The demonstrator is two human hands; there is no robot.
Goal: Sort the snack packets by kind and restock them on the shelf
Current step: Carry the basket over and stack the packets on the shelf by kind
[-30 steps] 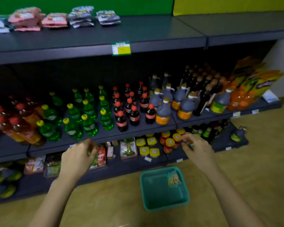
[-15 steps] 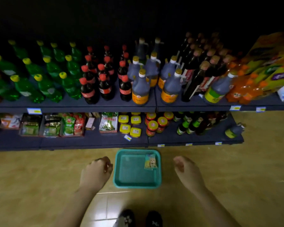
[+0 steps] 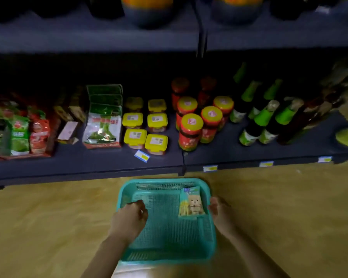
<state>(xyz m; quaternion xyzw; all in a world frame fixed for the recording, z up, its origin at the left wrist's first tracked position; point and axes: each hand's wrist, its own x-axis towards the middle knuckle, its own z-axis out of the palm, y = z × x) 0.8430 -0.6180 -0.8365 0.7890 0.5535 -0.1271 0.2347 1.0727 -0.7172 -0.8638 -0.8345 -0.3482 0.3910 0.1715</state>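
Observation:
A teal plastic basket (image 3: 165, 255) stands on the floor in front of the bottom shelf. One snack packet (image 3: 191, 202) with a cartoon box figure leans against its right inner wall. My left hand (image 3: 130, 217) is curled over the basket's left rim, fingers closed on it. At the right rim, just beside the packet, my right hand (image 3: 220, 212) grips the basket's edge. Both forearms reach in from the bottom of the view.
The dark bottom shelf (image 3: 109, 163) holds green and red pouches (image 3: 28, 133), a white-green bag (image 3: 102, 125), yellow-lidded tubs (image 3: 145, 127), red jars (image 3: 197, 121) and green-capped bottles (image 3: 259, 121). A loose price tag (image 3: 142, 155) lies near the edge. Tan floor surrounds the basket.
The view has dropped from the upper shelves to floor level and closed in on the basket. Both hands came down from mid-air onto the basket's left and right rims.

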